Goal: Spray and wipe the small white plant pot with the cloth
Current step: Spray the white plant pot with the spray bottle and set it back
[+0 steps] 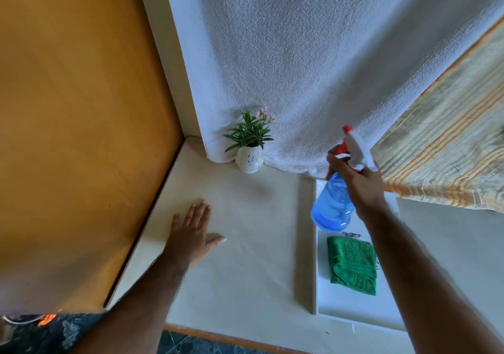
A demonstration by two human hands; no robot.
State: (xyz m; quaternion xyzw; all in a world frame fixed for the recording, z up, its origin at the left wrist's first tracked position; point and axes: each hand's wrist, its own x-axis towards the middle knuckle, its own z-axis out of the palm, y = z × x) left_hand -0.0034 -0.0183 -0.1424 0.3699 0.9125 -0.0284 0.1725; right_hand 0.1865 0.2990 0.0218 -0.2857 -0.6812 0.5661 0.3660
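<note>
A small white plant pot (249, 160) with green leaves and pink flowers stands at the back of the cream table (245, 231), against a white cloth backdrop. My right hand (357, 184) grips a blue spray bottle (332, 206) with a white and red trigger head, held in the air to the right of the pot, nozzle toward the upper left. A folded green cloth (353, 265) lies on a white tray (354, 307) below the bottle. My left hand (192, 233) rests flat on the table, fingers spread, to the front left of the pot.
An orange wall panel (81, 135) runs along the table's left edge. A striped yellow fabric (447, 149) hangs at the right. The white backdrop (313, 67) covers the wall behind the pot. The table's front edge meets a dark floor (191, 345).
</note>
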